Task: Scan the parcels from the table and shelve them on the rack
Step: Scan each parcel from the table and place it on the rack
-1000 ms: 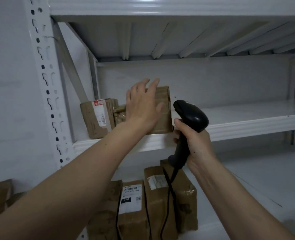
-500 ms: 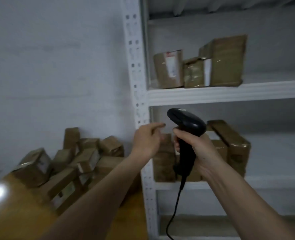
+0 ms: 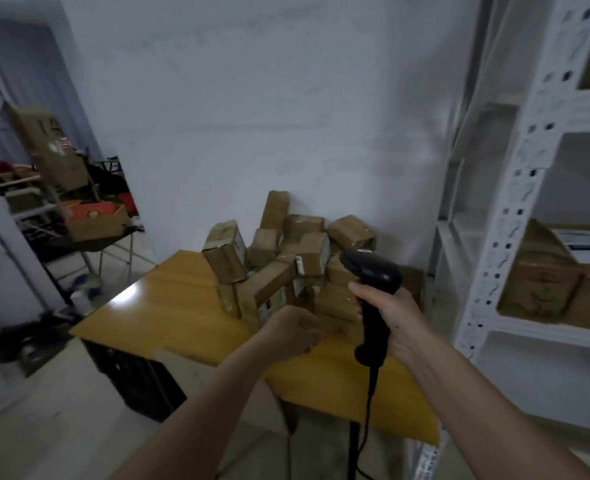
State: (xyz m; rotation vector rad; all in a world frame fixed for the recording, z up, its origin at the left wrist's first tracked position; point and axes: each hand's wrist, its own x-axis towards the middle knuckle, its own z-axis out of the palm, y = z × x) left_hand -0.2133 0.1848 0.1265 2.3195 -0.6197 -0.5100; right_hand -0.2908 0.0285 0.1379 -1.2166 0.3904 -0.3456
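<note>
A heap of several brown cardboard parcels point(image 3: 286, 258) lies at the far end of a yellow wooden table point(image 3: 179, 306), against the white wall. My right hand point(image 3: 395, 318) grips a black corded barcode scanner point(image 3: 373, 292) upright, just in front of the heap's right side. My left hand point(image 3: 295, 332) hovers with loosely curled fingers over the table, close to the nearest parcels, and holds nothing. The white metal rack point(image 3: 515, 216) stands at the right, with shelved parcels point(image 3: 549, 271) on its middle shelf.
Through a doorway at the left stand a tall cardboard box point(image 3: 49, 147), a dark table with an open box point(image 3: 94, 220) and clutter on the floor. A dark cabinet point(image 3: 137, 379) sits under the yellow table. The scanner's cable hangs down at the table's near edge.
My view has swung left from the rack to the table. My left hand left the parcel on the shelf and dropped toward the heap. My right hand kept hold of the scanner.
</note>
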